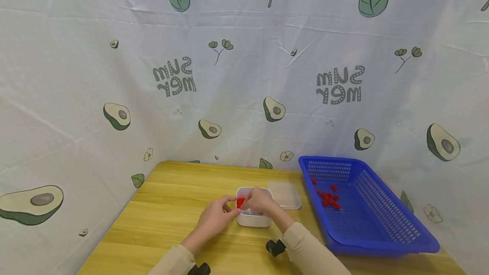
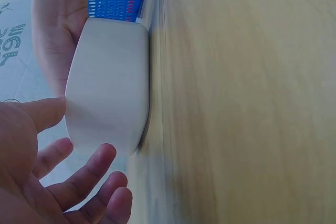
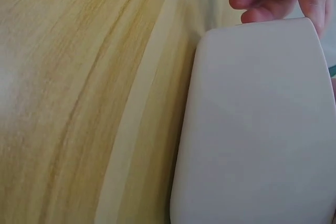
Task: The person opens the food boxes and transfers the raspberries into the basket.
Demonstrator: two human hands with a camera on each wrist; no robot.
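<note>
A small open white box [image 1: 254, 220] stands on the wooden table, with red pieces [image 1: 240, 202] inside by its left wall. My left hand [image 1: 217, 219] is at the box's left side, thumb and forefinger touching its rim. In the left wrist view, that hand's other fingers [image 2: 86, 174] are spread and loosely bent beside the white box [image 2: 107, 77]. My right hand [image 1: 259, 201] reaches over the right side into the box, fingers bent downward close to the red pieces. Its fingertips are hidden, and I cannot tell whether they hold a piece.
A flat translucent lid [image 1: 286, 195] lies just behind and right of the box. Farther right stands a blue perforated basket [image 1: 366, 215] with several small red pieces [image 1: 328, 199] toward its left side. A patterned cloth [image 1: 244, 75] hangs behind the table [image 1: 160, 215].
</note>
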